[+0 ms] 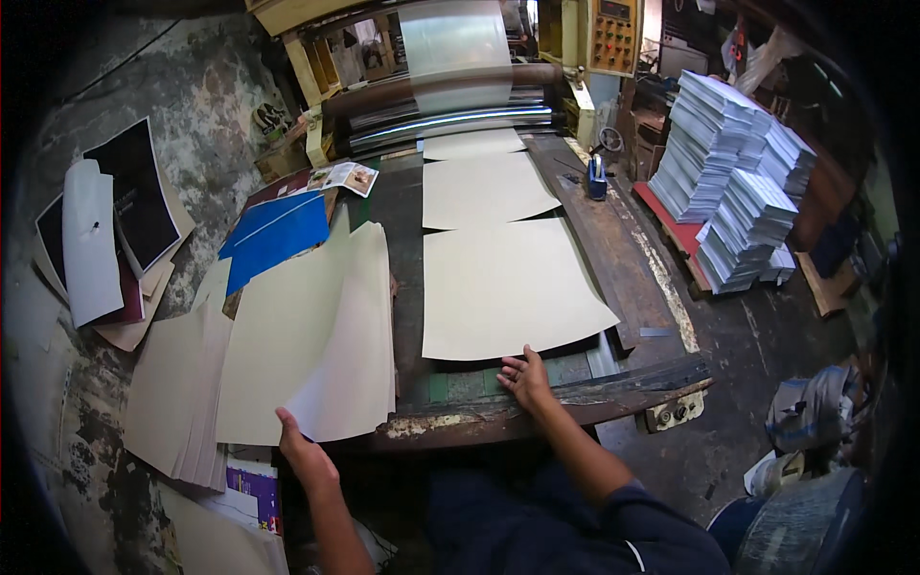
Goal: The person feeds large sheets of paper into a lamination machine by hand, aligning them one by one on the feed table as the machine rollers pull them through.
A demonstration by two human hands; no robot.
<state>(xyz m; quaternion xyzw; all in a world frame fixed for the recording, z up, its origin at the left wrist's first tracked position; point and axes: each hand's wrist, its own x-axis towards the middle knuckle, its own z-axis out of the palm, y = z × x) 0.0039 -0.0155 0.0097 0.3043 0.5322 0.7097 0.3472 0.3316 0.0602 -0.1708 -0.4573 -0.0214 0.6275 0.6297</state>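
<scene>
We see a stack of cream sheets (307,335) at our left, top sheet lifted and curling at its near corner. One cream sheet (508,287) lies flat on the feed table, near edge at the table's front, two more overlapping beyond it.

Three loose cream paper sheets (498,287) lie in a row on the dark counter (594,240), running from near to far toward the rollers. One thick cream paper pile (307,326) sits at the near left. One blue sheet (273,235) lies beyond it. Two hands are in view.
</scene>
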